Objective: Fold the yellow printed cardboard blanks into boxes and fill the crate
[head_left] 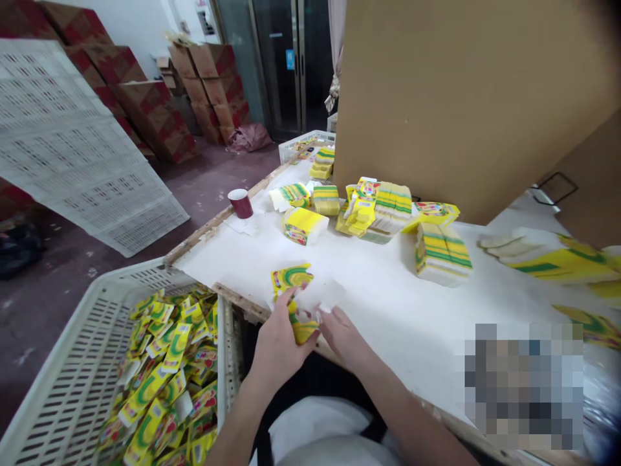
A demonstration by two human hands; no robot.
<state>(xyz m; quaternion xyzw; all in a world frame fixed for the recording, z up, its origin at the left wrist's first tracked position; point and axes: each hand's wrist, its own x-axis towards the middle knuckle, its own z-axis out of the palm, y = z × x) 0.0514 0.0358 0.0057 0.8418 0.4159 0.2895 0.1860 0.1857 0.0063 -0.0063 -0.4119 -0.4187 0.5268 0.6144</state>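
Note:
Over the table's near edge, my left hand (281, 333) is closed around a small yellow-and-green carton (305, 331), with the thumb below and the fingers on top. Close beside it, my right hand (342, 333) has its fingers pinched at the carton's right side. Something whitish shows at those fingertips, too blurred to name. Just past my left fingertips, a flat yellow printed carton (290, 276) lies on the white tabletop (233, 259). To my left, a white plastic crate (97, 323) holds many small yellow cartons (177, 346).
Stacks of yellow-green cartons (392, 204) and another stack (442, 255) line the table's back. A maroon cup (240, 204) stands at the left edge. Behind rises a large cardboard sheet (451, 97). Brown boxes (213, 84) and a tilted white perforated panel (72, 142) are at left.

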